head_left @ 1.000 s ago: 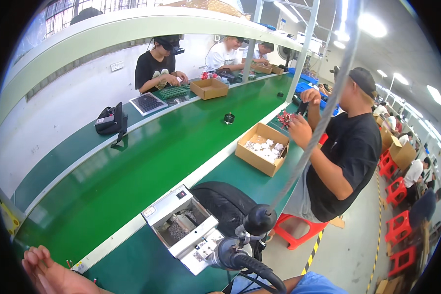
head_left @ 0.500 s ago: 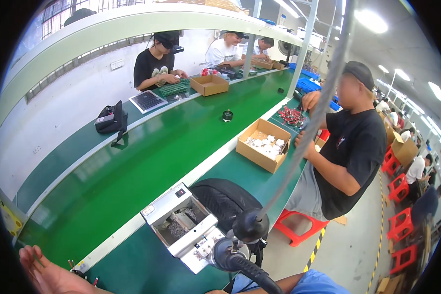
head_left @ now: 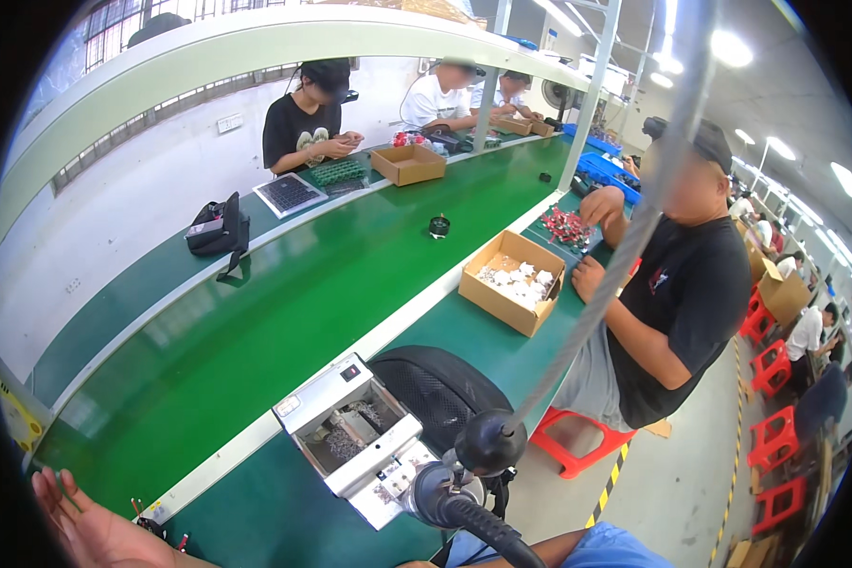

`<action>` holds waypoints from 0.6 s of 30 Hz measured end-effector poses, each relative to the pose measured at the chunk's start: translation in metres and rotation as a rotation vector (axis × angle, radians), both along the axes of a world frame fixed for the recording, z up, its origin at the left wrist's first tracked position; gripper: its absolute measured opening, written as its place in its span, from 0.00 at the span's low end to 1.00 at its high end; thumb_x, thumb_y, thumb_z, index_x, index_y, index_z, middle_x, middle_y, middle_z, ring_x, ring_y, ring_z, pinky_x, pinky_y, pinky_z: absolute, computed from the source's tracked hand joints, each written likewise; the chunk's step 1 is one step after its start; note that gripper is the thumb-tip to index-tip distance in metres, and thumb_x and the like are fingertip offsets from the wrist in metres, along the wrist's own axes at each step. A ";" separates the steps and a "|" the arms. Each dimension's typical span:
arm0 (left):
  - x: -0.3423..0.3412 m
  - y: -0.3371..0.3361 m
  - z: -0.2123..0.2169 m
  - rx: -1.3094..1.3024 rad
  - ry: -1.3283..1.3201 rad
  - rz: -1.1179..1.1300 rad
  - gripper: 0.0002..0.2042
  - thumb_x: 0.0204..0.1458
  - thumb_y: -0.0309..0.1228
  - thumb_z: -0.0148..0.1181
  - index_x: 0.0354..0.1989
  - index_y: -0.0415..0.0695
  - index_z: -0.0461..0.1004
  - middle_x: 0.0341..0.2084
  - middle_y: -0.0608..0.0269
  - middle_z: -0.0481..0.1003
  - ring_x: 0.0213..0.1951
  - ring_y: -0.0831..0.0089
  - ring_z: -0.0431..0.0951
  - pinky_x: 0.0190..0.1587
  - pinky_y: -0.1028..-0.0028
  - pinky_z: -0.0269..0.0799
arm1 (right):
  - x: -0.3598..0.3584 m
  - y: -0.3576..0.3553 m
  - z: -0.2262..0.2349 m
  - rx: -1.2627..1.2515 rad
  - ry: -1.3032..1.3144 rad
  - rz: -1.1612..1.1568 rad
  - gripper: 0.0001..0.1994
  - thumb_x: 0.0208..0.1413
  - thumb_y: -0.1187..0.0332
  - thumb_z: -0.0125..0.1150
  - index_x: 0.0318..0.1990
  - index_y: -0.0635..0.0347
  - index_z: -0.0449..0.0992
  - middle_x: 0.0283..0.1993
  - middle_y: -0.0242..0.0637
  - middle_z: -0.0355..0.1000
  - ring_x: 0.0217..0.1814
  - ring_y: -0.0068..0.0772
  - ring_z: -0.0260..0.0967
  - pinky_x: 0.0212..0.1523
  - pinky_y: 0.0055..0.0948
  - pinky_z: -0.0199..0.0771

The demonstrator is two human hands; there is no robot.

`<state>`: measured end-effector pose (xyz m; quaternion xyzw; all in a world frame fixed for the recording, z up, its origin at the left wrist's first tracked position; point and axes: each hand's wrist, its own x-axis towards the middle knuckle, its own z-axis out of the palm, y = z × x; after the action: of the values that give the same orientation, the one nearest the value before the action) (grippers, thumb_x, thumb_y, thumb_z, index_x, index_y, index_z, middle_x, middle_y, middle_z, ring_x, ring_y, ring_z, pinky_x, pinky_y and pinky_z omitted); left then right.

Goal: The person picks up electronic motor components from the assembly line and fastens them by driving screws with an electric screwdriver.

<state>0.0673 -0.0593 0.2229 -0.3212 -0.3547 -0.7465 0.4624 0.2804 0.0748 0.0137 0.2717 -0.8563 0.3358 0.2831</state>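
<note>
My left hand (head_left: 104, 538) is at the lower left edge, palm up and fingers stretched apart, over the near end of the green belt (head_left: 284, 312). Whether something thin lies between its fingers is too small to tell. Beside it, small wires with red and white tips (head_left: 182, 543) lie on the bench. My right forearm (head_left: 549, 547), below a blue sleeve, crosses the bottom edge; the fingers of that hand are hidden behind a black flexible arm (head_left: 492, 532). In front of me stands a silver box-shaped machine (head_left: 350, 435), its open bin holding small clippings.
A black bag (head_left: 435, 383) lies behind the machine. Beyond it stands a cardboard box (head_left: 506, 312) of white parts. At the right, a co-worker (head_left: 682, 293) handles red parts (head_left: 566, 227). A grey cable (head_left: 625, 256) hangs across the view. Other people sit across the belt.
My left hand has shifted slightly, its fingers a little more spread. The co-worker at the right has turned toward me and raised the head. The view has moved slightly.
</note>
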 end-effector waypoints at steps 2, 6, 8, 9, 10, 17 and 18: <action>0.001 -0.002 0.001 -0.003 0.008 -0.003 0.13 0.53 0.24 0.44 0.45 0.32 0.67 0.40 0.46 0.71 0.41 0.57 0.71 0.45 0.62 0.65 | 0.000 -0.001 -0.001 -0.035 -0.034 0.017 0.02 0.46 0.69 0.60 0.27 0.55 0.74 0.20 0.28 0.58 0.20 0.25 0.60 0.16 0.27 0.58; 0.003 -0.002 0.002 -0.004 -0.012 -0.002 0.13 0.53 0.23 0.44 0.45 0.32 0.67 0.40 0.45 0.72 0.42 0.57 0.71 0.45 0.62 0.65 | -0.001 0.000 0.002 -0.019 -0.020 0.025 0.03 0.47 0.69 0.60 0.27 0.55 0.74 0.20 0.28 0.58 0.20 0.26 0.60 0.16 0.27 0.58; 0.003 -0.002 0.001 -0.008 -0.019 -0.012 0.13 0.53 0.23 0.44 0.45 0.32 0.67 0.40 0.45 0.72 0.42 0.57 0.71 0.46 0.61 0.65 | 0.000 0.000 0.003 -0.008 -0.020 0.020 0.03 0.47 0.69 0.59 0.28 0.55 0.74 0.20 0.28 0.58 0.20 0.26 0.61 0.17 0.27 0.58; 0.003 -0.002 0.000 -0.011 -0.018 -0.023 0.13 0.53 0.23 0.44 0.45 0.32 0.67 0.41 0.46 0.72 0.43 0.57 0.71 0.46 0.61 0.65 | 0.000 0.000 0.002 -0.009 -0.021 0.020 0.03 0.47 0.69 0.59 0.28 0.55 0.74 0.20 0.28 0.58 0.20 0.26 0.61 0.17 0.27 0.58; 0.002 -0.003 -0.001 -0.014 -0.016 -0.032 0.13 0.53 0.23 0.44 0.45 0.32 0.67 0.41 0.46 0.72 0.43 0.57 0.71 0.46 0.61 0.65 | 0.000 0.000 0.002 -0.006 -0.025 0.023 0.03 0.47 0.69 0.59 0.28 0.55 0.74 0.20 0.28 0.58 0.21 0.26 0.61 0.17 0.27 0.58; 0.002 -0.004 0.000 -0.044 -0.002 -0.067 0.13 0.53 0.23 0.43 0.45 0.33 0.68 0.41 0.47 0.73 0.43 0.57 0.72 0.46 0.61 0.65 | 0.000 0.000 0.001 -0.005 -0.037 0.025 0.04 0.47 0.68 0.60 0.29 0.56 0.74 0.21 0.28 0.58 0.21 0.26 0.60 0.17 0.27 0.58; 0.003 -0.007 0.002 -0.045 0.003 -0.073 0.13 0.54 0.22 0.43 0.45 0.33 0.68 0.41 0.47 0.73 0.43 0.57 0.72 0.46 0.62 0.65 | -0.001 0.000 0.002 -0.006 -0.032 0.033 0.04 0.47 0.68 0.60 0.29 0.56 0.74 0.21 0.28 0.58 0.21 0.26 0.60 0.17 0.27 0.58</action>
<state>0.0703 -0.0658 0.2245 -0.3452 -0.3587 -0.7542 0.4282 0.2797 0.0745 0.0159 0.2796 -0.8550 0.3475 0.2646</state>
